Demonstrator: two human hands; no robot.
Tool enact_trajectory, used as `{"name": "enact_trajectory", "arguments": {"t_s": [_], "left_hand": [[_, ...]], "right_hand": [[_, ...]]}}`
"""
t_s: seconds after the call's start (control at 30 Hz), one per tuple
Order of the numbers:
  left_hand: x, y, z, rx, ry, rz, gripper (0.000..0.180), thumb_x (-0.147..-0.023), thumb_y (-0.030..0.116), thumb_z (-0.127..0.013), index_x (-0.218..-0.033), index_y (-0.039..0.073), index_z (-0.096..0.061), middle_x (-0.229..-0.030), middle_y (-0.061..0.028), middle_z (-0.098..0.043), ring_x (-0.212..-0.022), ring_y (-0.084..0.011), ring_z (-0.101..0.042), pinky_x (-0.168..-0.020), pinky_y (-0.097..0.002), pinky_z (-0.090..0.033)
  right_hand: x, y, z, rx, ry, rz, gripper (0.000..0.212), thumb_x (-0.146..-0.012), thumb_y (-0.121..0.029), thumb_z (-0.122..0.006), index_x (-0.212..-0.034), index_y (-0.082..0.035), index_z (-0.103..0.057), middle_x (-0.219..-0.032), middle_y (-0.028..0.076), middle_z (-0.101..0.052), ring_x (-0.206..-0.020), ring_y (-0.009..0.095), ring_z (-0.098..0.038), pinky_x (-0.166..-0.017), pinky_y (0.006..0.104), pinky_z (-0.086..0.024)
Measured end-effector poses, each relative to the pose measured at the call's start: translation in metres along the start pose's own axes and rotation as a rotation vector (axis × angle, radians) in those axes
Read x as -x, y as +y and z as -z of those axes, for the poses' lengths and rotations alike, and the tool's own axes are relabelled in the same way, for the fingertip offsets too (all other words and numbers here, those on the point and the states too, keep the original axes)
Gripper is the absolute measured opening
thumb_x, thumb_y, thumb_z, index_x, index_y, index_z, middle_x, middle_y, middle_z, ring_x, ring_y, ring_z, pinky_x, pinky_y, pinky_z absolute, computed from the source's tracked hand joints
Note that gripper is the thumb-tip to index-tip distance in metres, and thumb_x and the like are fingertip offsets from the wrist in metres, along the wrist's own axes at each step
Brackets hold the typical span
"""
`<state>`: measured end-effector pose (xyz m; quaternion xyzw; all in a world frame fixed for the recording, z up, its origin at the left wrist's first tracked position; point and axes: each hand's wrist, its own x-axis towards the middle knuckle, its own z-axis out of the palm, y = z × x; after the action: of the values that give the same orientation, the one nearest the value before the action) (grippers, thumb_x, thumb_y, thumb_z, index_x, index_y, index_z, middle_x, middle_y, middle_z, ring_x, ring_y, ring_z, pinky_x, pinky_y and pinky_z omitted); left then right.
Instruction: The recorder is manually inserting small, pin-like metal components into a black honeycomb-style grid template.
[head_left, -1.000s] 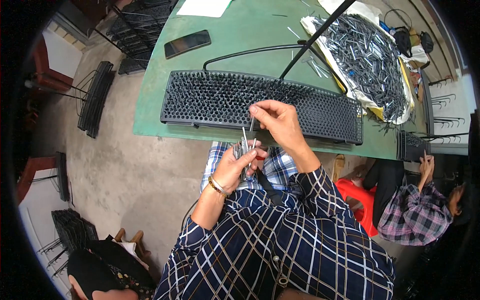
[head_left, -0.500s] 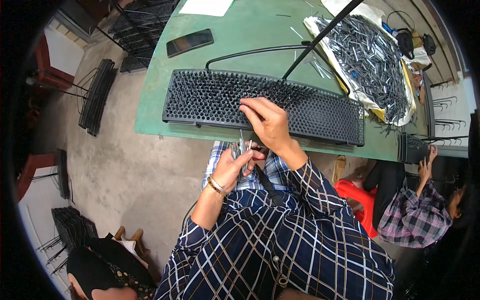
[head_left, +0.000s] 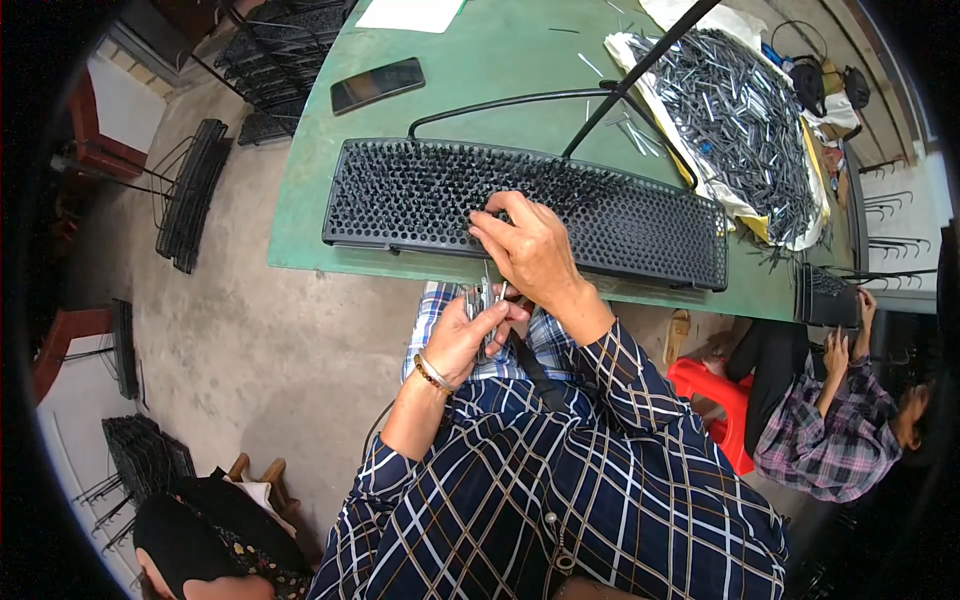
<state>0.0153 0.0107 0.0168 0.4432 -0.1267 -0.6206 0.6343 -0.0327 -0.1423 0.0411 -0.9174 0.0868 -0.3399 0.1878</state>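
A long black rack (head_left: pixel 655 228) with rows of round holes lies along the near edge of the green table. Dark pins stand upright in many holes of its left and middle parts, while its right part shows bare holes. Over the rack's middle my right hand (head_left: pixel 537 255) is closed in a pinch, fingertips down among the pins. Whatever is in the pinch is too small to make out. Just below the table edge, above my lap, my left hand (head_left: pixel 458 345) is closed round a bundle of thin metal pins (head_left: pixel 486 300).
A heap of loose metal pins (head_left: pixel 735 130) fills an opened sack at the right back. A phone (head_left: pixel 378 86) lies behind the rack, whose black rod frame (head_left: pixel 505 100) rises over the table. A co-worker (head_left: pixel 830 430) sits at right beside a red stool (head_left: pixel 715 400); another person (head_left: pixel 215 540) is lower left.
My right hand has shifted slightly left along the rack, its fingers still pinched. My left hand stays put with the bundle. The right co-worker's hands have moved a little.
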Motion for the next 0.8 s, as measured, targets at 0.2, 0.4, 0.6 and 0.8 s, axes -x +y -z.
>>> {"name": "enact_trajectory", "arguments": {"t_s": [0.2, 0.4, 0.6, 0.8], "left_hand": [[0.000, -0.001, -0.001, 0.008, 0.021, 0.004, 0.024, -0.093, 0.013, -0.052, -0.114, 0.001, -0.054, -0.089, -0.0073, -0.063, -0.061, -0.0066, -0.048, -0.048, -0.0185, -0.036], [0.002, 0.001, -0.003, 0.031, 0.026, 0.010, 0.024, -0.094, 0.013, -0.051, -0.115, 0.001, -0.055, -0.089, -0.0074, -0.063, -0.060, -0.0058, -0.047, -0.048, -0.0181, -0.035], [0.001, 0.001, -0.001, 0.018, 0.007, 0.007, 0.024, -0.093, 0.014, -0.053, -0.114, 0.001, -0.055, -0.089, -0.0076, -0.063, -0.059, -0.0053, -0.046, -0.048, -0.0175, -0.034], [0.002, 0.001, -0.001, -0.008, -0.037, -0.038, 0.022, -0.093, 0.014, -0.053, -0.111, 0.002, -0.055, -0.087, -0.0064, -0.063, -0.058, -0.0050, -0.045, -0.047, -0.0173, -0.033]], "right_hand": [[0.002, -0.002, -0.003, 0.030, 0.003, -0.056, 0.013, -0.076, -0.012, -0.069, -0.085, -0.003, -0.066, -0.085, 0.007, -0.059, -0.072, 0.024, -0.060, -0.062, 0.0348, -0.046], [0.006, -0.001, -0.001, 0.032, -0.016, -0.081, 0.016, -0.075, -0.013, -0.071, -0.087, -0.004, -0.067, -0.085, 0.007, -0.059, -0.072, 0.024, -0.060, -0.062, 0.0342, -0.047], [0.003, -0.003, 0.008, -0.201, 0.037, -0.255, 0.014, -0.080, -0.014, -0.068, -0.087, -0.002, -0.069, -0.085, 0.008, -0.061, -0.062, 0.017, -0.059, -0.053, 0.0279, -0.047], [0.010, -0.003, 0.015, -0.427, -0.209, -0.404, 0.018, -0.082, -0.016, -0.067, -0.092, -0.001, -0.068, -0.079, 0.007, -0.060, -0.060, 0.011, -0.056, -0.051, 0.0248, -0.042]]}}
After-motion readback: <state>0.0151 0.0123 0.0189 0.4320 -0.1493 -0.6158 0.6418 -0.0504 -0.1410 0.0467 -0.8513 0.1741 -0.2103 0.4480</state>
